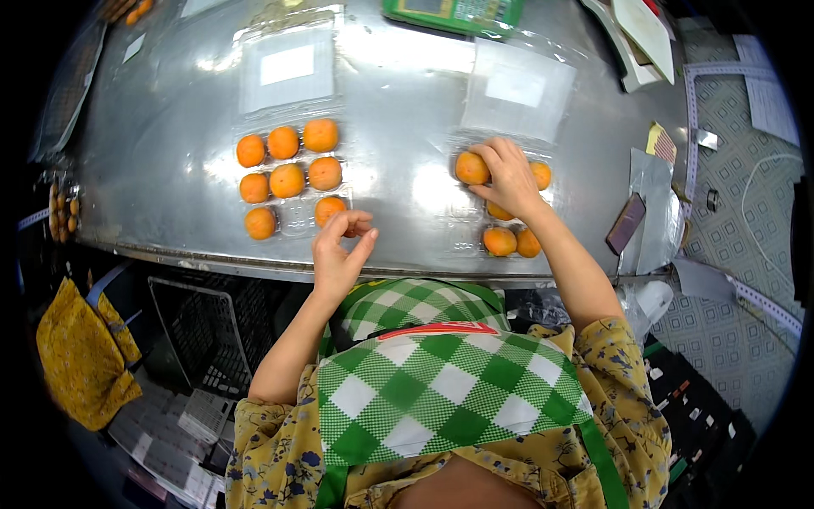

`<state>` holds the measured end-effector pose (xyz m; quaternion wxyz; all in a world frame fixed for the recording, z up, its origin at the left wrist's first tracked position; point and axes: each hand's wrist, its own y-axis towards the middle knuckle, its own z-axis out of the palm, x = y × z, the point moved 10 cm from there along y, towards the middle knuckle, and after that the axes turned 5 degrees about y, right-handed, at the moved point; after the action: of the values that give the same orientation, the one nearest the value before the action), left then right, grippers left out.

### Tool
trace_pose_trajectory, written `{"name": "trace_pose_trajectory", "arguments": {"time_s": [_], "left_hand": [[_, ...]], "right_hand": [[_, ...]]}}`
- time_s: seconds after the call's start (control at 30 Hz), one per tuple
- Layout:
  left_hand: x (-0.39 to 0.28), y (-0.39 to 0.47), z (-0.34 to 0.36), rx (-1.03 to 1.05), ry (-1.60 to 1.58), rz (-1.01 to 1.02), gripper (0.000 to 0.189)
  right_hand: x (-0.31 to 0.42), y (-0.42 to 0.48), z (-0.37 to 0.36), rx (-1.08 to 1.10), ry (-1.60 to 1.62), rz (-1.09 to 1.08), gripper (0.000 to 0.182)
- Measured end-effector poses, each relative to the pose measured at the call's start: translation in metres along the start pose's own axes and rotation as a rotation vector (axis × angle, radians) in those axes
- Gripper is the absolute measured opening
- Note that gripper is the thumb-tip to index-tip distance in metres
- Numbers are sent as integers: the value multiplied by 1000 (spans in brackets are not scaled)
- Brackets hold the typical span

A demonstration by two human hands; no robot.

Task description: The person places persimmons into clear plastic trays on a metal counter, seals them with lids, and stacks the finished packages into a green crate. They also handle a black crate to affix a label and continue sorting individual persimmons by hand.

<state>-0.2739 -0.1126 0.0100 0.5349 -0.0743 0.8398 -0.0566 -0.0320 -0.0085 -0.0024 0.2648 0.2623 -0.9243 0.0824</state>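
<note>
My right hand (510, 178) grips an orange fruit (471, 168), apparently an apricot, at the upper left of a clear plastic clamshell (467, 219). More apricots (500, 242) sit in that box, one partly under my hand. My left hand (343, 245) hovers at the lower right corner of another clear clamshell (296, 219), thumb and fingers apart and nothing visible between them. Rows of apricots (287, 181) fill most of its hollows; a bare hollow shows in the front row. Both lids, the left lid (254, 89) and the right lid (477, 114), lie folded back and bear a white label.
A green weighing scale (455, 14) stands at the back of the metal table (394, 127). On the right lie a phone (626, 224), plastic film (648, 216) and a white device (636, 44). A black crate (191, 331) stands below the front edge.
</note>
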Motion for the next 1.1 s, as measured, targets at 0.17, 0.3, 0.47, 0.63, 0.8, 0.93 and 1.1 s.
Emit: {"name": "trace_pose_trajectory", "arguments": {"time_s": [0.17, 0.3, 0.47, 0.63, 0.8, 0.93, 1.1], "left_hand": [[-29, 23, 32, 83, -72, 56, 29], [-75, 39, 57, 183, -152, 187, 51], [-99, 45, 76, 211, -159, 300, 68], [-100, 46, 85, 200, -253, 315, 70], [-87, 46, 93, 332, -710, 5, 68], [-73, 34, 109, 481, -951, -232, 63], [-81, 10, 137, 732, -1442, -499, 59]], "right_hand": [[6, -16, -30, -164, 474, 123, 56], [11, -35, -7, -121, 1403, 363, 56], [32, -41, 5, -71, 1853, 496, 57], [36, -46, 5, -88, 1752, 556, 48], [24, -50, -14, 36, 1470, 472, 45], [27, -42, -44, -106, 1138, 260, 61], [55, -29, -35, 12, 1310, 125, 83]]}}
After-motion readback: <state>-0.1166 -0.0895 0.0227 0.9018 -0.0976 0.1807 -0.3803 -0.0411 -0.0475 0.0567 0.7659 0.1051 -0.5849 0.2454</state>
